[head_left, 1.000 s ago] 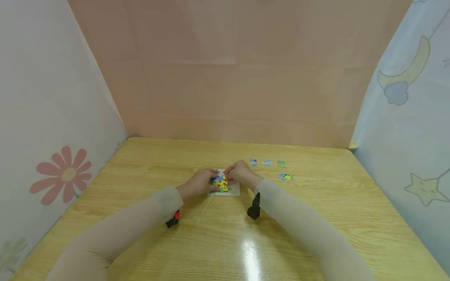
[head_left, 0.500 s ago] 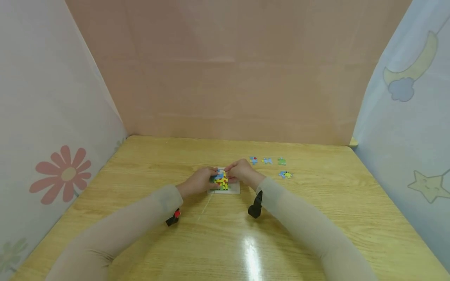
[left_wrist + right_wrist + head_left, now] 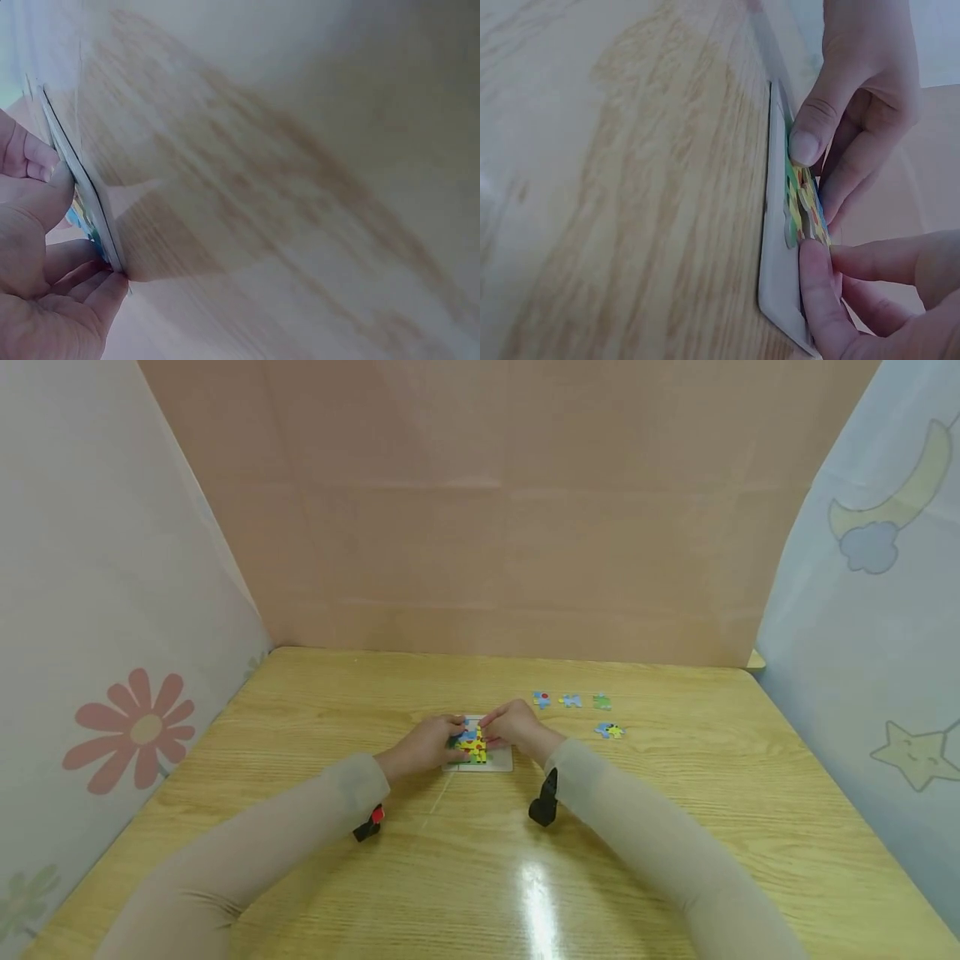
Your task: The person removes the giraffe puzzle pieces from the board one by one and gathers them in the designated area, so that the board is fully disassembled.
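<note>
A partly assembled jigsaw puzzle [image 3: 472,747], yellow, blue and green with red spots, lies on a white puzzle board [image 3: 501,765] on the table. My left hand [image 3: 423,748] holds the puzzle from its left side, with the thumb along the near part and the fingers over the far part. From the right, my right hand [image 3: 519,728] has its thumb and index finger at the edge of a yellow jigsaw piece [image 3: 804,204], pinching there. In the right wrist view this joint looks slightly raised. In the left wrist view, my left fingers [image 3: 112,289] touch the board's edge [image 3: 94,199]; the puzzle's face is mostly hidden.
Behind and right of my right hand lie loose jigsaw pieces: a blue one with red [image 3: 542,699], a light blue one [image 3: 572,701], a green one [image 3: 602,702], and blue-yellow pieces [image 3: 610,730] nearer. Cloth walls stand around the wooden table [image 3: 675,793].
Both hands stay at the puzzle with only small finger movements. The yellow area of the puzzle looks a little more even than half a second ago. The head view has tilted slightly.
</note>
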Tool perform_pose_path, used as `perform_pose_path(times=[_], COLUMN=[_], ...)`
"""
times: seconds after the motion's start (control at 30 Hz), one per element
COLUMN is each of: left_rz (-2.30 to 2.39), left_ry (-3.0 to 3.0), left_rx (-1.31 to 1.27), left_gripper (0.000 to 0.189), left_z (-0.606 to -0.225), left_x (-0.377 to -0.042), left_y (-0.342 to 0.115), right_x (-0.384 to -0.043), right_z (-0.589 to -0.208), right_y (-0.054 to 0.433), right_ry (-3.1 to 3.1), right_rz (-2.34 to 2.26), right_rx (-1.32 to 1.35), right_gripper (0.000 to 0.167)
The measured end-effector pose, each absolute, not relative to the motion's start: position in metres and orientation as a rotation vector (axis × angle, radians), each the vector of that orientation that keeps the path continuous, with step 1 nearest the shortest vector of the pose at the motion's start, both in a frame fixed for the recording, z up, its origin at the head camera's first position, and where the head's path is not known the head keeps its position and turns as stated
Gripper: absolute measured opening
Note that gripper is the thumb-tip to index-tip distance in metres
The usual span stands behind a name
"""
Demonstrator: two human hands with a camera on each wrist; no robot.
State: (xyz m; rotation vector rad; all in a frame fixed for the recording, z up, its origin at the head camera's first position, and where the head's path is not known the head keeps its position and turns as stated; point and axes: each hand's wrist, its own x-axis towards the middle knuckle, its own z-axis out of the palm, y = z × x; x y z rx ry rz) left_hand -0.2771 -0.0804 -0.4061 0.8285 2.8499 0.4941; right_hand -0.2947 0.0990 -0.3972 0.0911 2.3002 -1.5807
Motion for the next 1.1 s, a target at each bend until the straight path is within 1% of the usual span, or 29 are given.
perform_pose_path(times=[0.17, 0.47, 0.8, 1.1], left_rz=[0.450, 0.122, 0.011, -0.094], left_ry=[2.835, 2.818, 2.835, 2.840], left_rx=[0.808, 0.889, 0.941, 1.037], left_gripper=[0.059, 0.063, 0.060, 0.059], left_z=[-0.404, -0.401, -0.396, -0.396], left_x=[-0.274, -0.265, -0.259, -0.257], left_y=[-0.079, -0.075, -0.073, -0.075], right_x=[-0.295, -0.291, -0.293, -0.292], right_z=[-0.399, -0.392, -0.391, -0.388], right_y=[0.098, 0.098, 0.100, 0.100], right_ry=[2.340, 2.357, 2.262, 2.242], right_rz=[-1.553, -1.535, -1.594, -1.598], right_rx=[0.109, 0.131, 0.146, 0.156], right_gripper=[0.013, 0.013, 0.016, 0.018])
